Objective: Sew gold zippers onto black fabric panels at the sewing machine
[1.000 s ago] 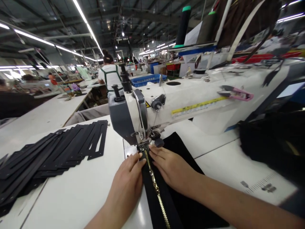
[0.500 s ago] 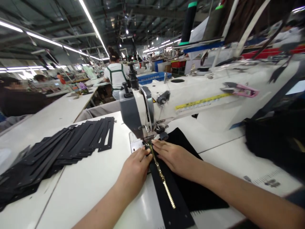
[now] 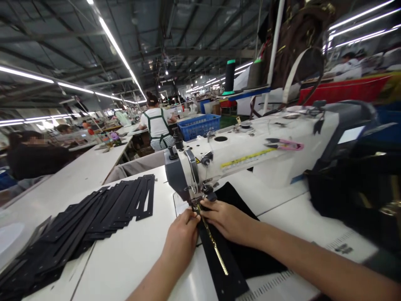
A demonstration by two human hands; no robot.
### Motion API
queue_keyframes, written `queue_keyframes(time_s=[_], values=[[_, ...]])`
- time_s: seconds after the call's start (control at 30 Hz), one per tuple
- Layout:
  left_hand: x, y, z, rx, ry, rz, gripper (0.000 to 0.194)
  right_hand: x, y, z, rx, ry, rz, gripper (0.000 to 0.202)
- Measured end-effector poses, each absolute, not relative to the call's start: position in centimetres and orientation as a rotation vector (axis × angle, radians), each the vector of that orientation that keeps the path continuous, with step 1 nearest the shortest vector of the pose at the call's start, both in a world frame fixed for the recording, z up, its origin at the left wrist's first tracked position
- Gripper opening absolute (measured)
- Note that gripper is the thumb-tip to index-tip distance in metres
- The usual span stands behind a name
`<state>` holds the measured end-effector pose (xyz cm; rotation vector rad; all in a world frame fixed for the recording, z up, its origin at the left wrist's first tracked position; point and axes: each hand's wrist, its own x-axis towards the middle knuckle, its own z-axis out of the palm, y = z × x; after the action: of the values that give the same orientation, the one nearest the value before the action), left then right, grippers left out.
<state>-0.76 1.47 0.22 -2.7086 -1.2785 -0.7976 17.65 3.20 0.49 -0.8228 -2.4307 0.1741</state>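
A black strip [image 3: 231,285] with a gold-toothed zipper [image 3: 219,256] in its slot lies under the head of a white sewing machine [image 3: 200,175]. Larger black fabric [image 3: 253,260] spreads beneath it to the right. On the strip's left edge, close to the presser foot, my left hand [image 3: 183,234] pinches with thumb and forefinger. My right hand [image 3: 232,219] rests flat on the black material right of the zipper, its fingers stretched toward the needle. Both sets of fingertips are very near the presser foot, which partly hides the zipper's far end.
A fanned pile of black slotted strips [image 3: 103,213] covers the left of the white table [image 3: 125,267]. Pink-handled thread snips [image 3: 285,144] lie on the machine arm. Dark bags or fabric [image 3: 354,188] sit at right. Beyond are a blue basket [image 3: 200,126] and a person [image 3: 156,125] in a green-strapped apron.
The head view has shifted, so the machine sits lower in the picture. The zipper stretch in front of the needle looks somewhat shorter. Both hands stay beside the presser foot.
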Motion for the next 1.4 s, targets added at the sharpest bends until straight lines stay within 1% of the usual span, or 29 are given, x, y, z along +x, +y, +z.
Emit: queue_keyframes(time_s=[0.13,0.23,0.37,0.5,0.57,0.97,1.2,1.4], values=[[-0.8,1.3,0.4,-2.709,-1.341,-0.816,0.026,17.6,1.2,1.3,-0.85,-2.367,0.261,0.015],[-0.9,0.8,0.9,-2.731,-1.319,-0.771,0.031,17.4,0.4,1.4,-0.923,-2.287,0.32,0.011],[-0.7,-0.6,1.0,-2.673,-1.256,-0.66,0.029,17.3,-0.4,0.8,-0.961,-2.261,0.301,0.017],[-0.3,-1.8,0.3,-2.573,-1.167,-0.595,0.027,17.2,-1.2,-0.2,-0.989,-2.395,0.108,0.038],[-0.3,-1.9,0.0,-2.562,-1.139,-0.6,0.027,17.2,-1.4,-0.5,-1.009,-2.471,0.075,0.042],[-0.8,-0.2,0.2,-2.658,-1.066,-0.569,0.024,17.2,0.2,-0.7,-1.048,-2.491,0.123,0.041],[-0.8,0.9,0.7,-2.652,-1.06,-0.518,0.021,16.9,2.0,-1.1,-1.048,-2.505,0.088,0.041],[-0.8,1.5,0.6,-2.663,-1.122,-0.516,0.021,16.6,3.5,-1.1,-0.995,-2.463,0.105,0.034]])
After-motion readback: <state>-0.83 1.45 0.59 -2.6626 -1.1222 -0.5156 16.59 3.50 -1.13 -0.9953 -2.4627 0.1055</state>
